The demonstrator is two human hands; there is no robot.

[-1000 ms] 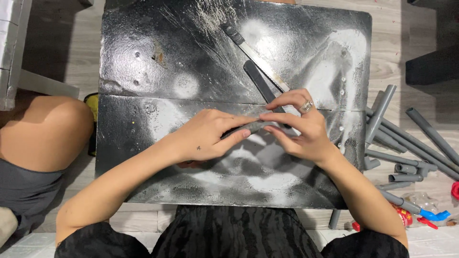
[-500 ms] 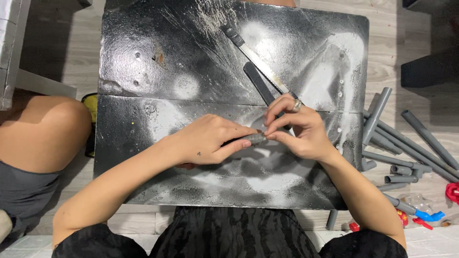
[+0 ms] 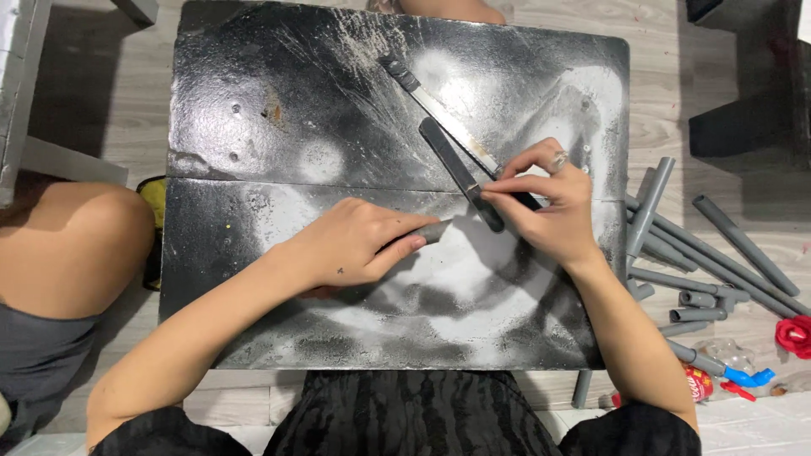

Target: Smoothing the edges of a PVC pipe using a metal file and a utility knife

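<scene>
Left hand (image 3: 355, 249) pinches a short grey plastic pipe piece (image 3: 432, 230) against the scuffed black board (image 3: 253, 143). Right hand (image 3: 549, 203), just beyond that grip, closes fingertips on a dark flat file (image 3: 460, 173); filing the pipe end likely follows.

Glossy, scuffed black tabletop (image 3: 279, 127); matt grey plastic pipes (image 3: 726, 253); pale wood-grain floor (image 3: 743, 101).

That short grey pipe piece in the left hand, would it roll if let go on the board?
Probably: the short grey pipe piece looks round, and the black board looks flat. It seems stiff and likely light, pinched by the left hand alone.
</scene>
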